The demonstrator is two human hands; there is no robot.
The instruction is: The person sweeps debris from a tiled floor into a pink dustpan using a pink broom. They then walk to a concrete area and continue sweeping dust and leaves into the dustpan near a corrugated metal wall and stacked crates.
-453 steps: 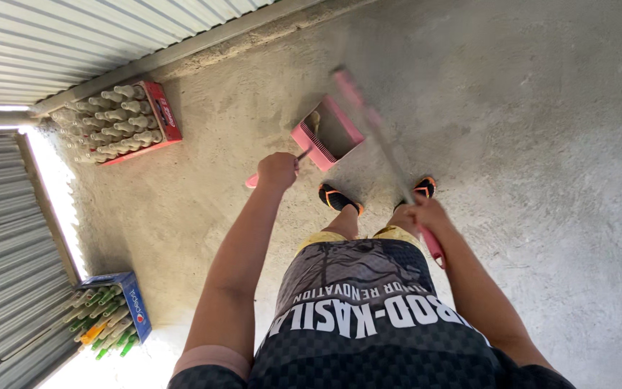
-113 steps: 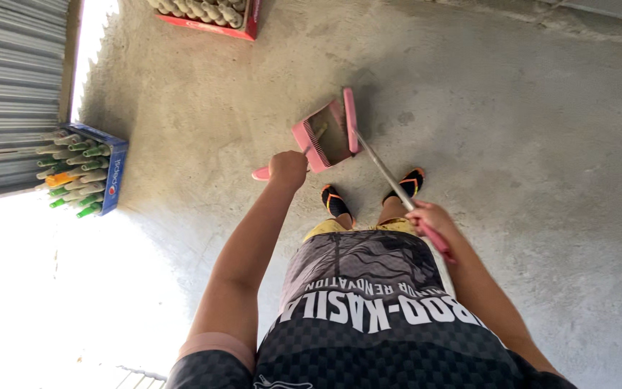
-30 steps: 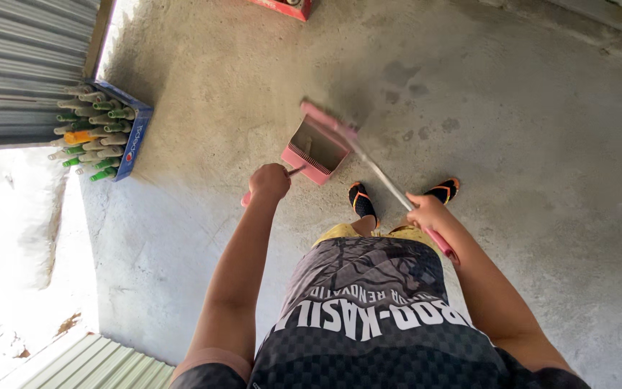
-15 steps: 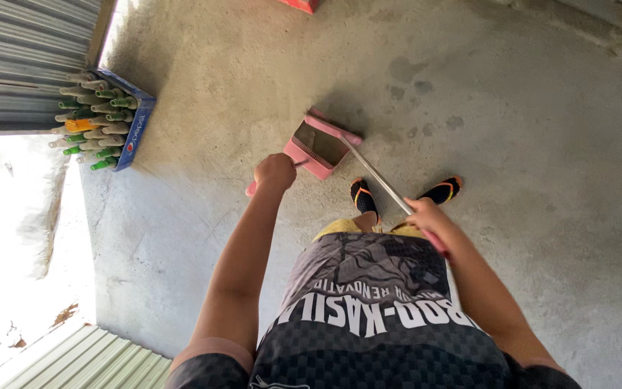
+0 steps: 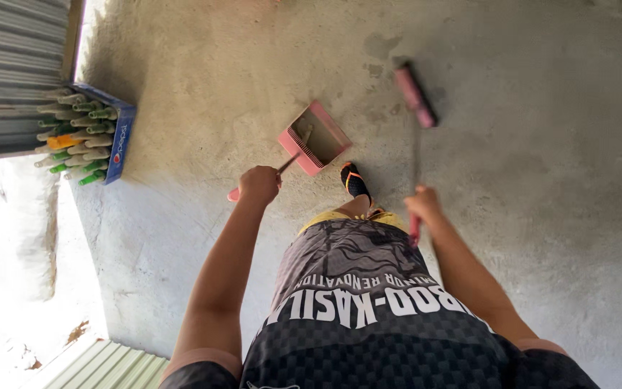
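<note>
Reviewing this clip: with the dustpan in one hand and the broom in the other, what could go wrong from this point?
1. The pink dustpan hangs tilted from the left hand; whatever lies in it may spill onto the concrete floor.
2. The broom is swung out by the right hand alone, so control looks weak.
3. The crate of bottles stands near; a wide step or sweep might knock it.

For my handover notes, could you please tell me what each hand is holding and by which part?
The left hand grips the pink dustpan by its handle; the right hand grips the pink broom near the top of its stick.
</note>
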